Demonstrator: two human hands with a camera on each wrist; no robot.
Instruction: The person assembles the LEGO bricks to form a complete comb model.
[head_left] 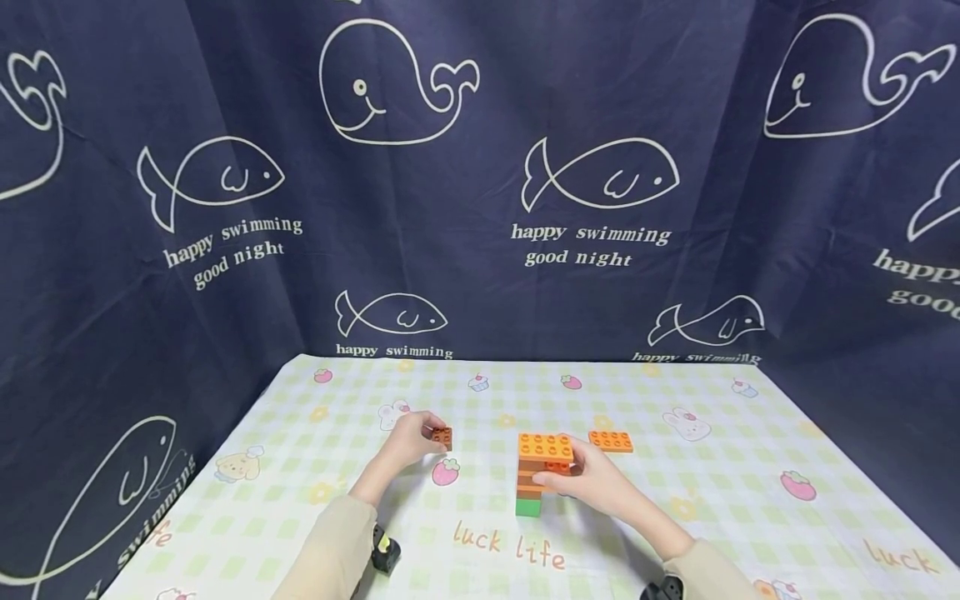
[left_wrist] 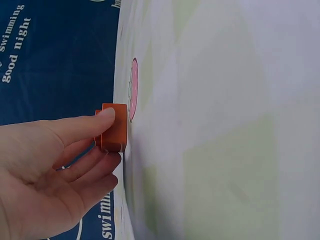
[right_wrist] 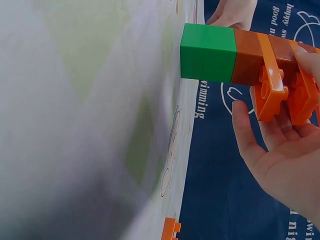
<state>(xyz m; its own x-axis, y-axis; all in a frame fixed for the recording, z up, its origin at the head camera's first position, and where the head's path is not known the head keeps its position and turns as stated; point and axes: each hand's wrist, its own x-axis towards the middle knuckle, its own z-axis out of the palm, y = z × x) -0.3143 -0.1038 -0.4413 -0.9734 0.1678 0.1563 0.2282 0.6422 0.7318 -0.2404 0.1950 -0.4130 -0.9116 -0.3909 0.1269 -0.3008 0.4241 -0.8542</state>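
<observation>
In the head view my left hand (head_left: 408, 438) pinches a small brown toy brick (head_left: 443, 438) at the tablecloth. The left wrist view shows the thumb on one face of that brick (left_wrist: 118, 135) and fingertips at its edge. My right hand (head_left: 591, 480) holds a tower of bricks by its upper part. The tower has a green brick (head_left: 528, 507) at the bottom, brown bricks (right_wrist: 246, 57) alternating with thin orange plates (right_wrist: 272, 85) above, and an orange studded plate (head_left: 545, 447) on top. In the right wrist view the orange plates stick out sideways over the palm.
A loose orange studded plate (head_left: 611, 441) lies behind my right hand. The table bears a pale checked cloth (head_left: 300, 450) with printed pictures. Dark blue curtains (head_left: 480, 183) with whales and fish hang around the back and sides.
</observation>
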